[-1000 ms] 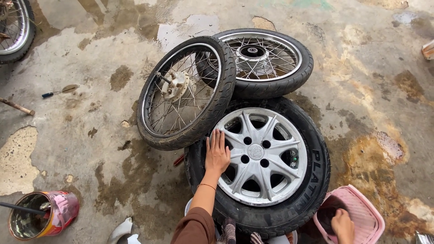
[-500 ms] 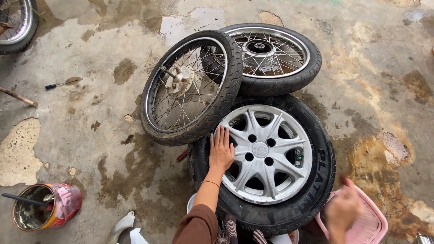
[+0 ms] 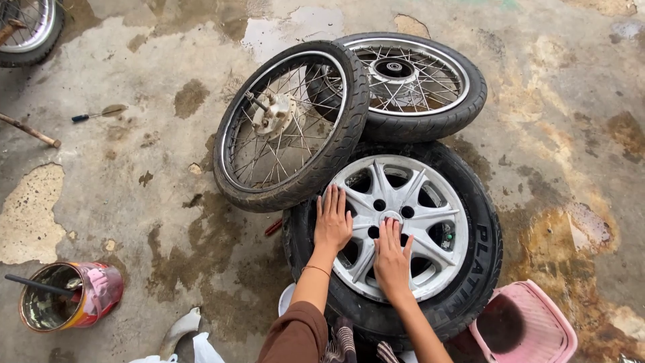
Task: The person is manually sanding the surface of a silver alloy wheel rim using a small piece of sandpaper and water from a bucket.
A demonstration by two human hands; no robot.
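Observation:
A car tyre on a silver alloy rim (image 3: 403, 202) lies flat on the concrete in front of me. My left hand (image 3: 332, 223) rests palm down on the rim's left edge, fingers spread. My right hand (image 3: 392, 261) presses flat on the spokes just below the hub. A spoked motorcycle wheel (image 3: 289, 128) leans tilted against the tyre's upper left. A second spoked wheel (image 3: 410, 84) lies flat behind it.
A pink plastic basket (image 3: 531, 329) sits at the lower right beside the tyre. A rusty tin with a stick in it (image 3: 67, 296) stands at the lower left. A screwdriver (image 3: 97, 114) and a wooden handle (image 3: 30, 131) lie far left. Another wheel (image 3: 30, 30) shows top left.
My right hand has come up from the pink basket and now lies flat on the alloy rim. My left hand stays on the rim.

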